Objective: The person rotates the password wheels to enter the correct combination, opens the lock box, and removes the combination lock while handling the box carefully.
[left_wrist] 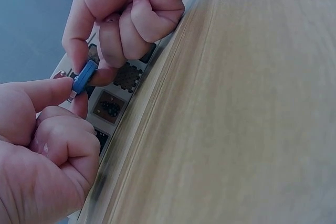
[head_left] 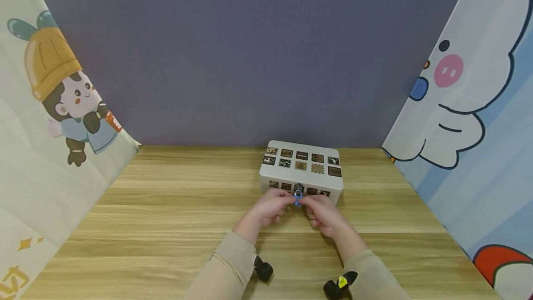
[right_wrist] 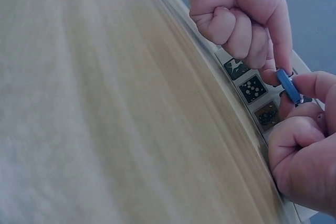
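Observation:
A white box [head_left: 306, 177] printed with small dark square pictures sits at the back of the table, its lid down. At the middle of its front hangs a small blue padlock [head_left: 297, 197], by the metal latch [head_left: 298, 186]. My left hand [head_left: 270, 208] pinches the padlock's left side between thumb and forefinger. From the right, my right hand [head_left: 325, 216] pinches the other side the same way. The wrist views show the blue lock body [left_wrist: 84, 76] edge-on between both hands' fingertips, the other fingers curled into the palms. The fingertips hide part of the lock.
The wood-grain table [head_left: 175, 212] extends around the box. A dark grey-blue panel [head_left: 250, 59] rises right behind it. Cartoon-printed sheets flank the table, a left one [head_left: 25, 152] and a right one [head_left: 508, 152]. Black wrist devices, including the left one [head_left: 263, 270], sit by the sleeves.

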`<state>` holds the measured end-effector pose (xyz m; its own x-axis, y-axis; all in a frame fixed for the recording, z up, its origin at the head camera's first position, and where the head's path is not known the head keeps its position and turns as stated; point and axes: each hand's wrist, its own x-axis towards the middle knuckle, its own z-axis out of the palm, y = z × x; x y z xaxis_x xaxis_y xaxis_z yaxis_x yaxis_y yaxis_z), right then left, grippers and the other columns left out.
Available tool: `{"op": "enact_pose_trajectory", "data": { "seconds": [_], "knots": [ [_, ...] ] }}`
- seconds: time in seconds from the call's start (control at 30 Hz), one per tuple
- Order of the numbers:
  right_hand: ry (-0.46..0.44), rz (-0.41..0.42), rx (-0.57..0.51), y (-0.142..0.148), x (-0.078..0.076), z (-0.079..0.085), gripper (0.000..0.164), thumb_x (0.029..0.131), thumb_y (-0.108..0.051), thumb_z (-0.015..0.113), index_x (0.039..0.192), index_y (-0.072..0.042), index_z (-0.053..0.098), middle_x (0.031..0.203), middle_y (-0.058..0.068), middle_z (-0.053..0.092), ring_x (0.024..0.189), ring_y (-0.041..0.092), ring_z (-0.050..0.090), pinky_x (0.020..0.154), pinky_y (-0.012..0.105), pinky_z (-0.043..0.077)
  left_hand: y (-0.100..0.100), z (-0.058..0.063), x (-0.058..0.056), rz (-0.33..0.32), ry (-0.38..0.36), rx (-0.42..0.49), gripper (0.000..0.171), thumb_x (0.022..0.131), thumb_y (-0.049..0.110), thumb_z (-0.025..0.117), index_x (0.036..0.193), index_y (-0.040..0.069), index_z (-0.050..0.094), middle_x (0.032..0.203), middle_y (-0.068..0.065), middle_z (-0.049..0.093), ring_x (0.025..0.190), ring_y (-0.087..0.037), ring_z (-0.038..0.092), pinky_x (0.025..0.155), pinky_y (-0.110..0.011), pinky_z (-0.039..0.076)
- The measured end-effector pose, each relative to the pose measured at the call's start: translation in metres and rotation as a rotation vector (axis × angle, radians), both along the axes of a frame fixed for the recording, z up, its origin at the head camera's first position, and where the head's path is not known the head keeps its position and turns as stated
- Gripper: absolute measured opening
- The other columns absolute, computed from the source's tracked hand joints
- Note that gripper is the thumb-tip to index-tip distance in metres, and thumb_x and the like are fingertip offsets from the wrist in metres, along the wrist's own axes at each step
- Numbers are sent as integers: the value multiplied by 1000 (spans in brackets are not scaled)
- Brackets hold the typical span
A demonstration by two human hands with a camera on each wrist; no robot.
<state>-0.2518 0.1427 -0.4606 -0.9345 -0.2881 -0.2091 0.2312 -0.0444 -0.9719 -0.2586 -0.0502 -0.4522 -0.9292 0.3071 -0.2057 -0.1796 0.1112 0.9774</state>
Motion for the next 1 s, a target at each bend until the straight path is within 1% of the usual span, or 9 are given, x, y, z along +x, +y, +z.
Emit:
{"op": "enact_pose_trajectory", "data": {
  "seconds": [0.27, 0.5, 0.67, 1.0],
  "knots": [
    [-20, -11, 3, -1, -1, 0, 15, 96, -13, 61, 98, 1, 67, 55, -8, 33, 45, 5, 27, 39, 18, 25, 0, 1, 0, -4, 3, -4, 15, 97, 17, 66, 101, 3, 72, 54, 7, 40, 44, -6, 34, 38, -20, 32],
    [-7, 6, 5, -1, -1, 0, 16, 97, -14, 61, 98, 1, 66, 56, -7, 34, 46, 4, 27, 40, 18, 26, 1, -1, -2, 4, 3, -10, 14, 97, 16, 66, 102, 3, 72, 54, 7, 40, 44, -6, 33, 38, -20, 32],
    [-22, -10, 9, -2, -1, 0, 15, 96, -14, 61, 96, 1, 66, 56, -7, 33, 46, 4, 27, 40, 18, 25, 0, 0, -2, 4, 0, -7, 14, 97, 15, 66, 102, 2, 71, 54, 7, 40, 44, -6, 33, 38, -21, 32],
    [-32, -15, 12, -3, -1, 1, 15, 97, -14, 60, 95, 0, 65, 56, -7, 32, 45, 5, 26, 39, 18, 24, 0, 0, -1, 1, 21, -24, 18, 97, 16, 67, 104, 0, 71, 54, 7, 40, 43, -5, 33, 38, -20, 33]
  ]
}}
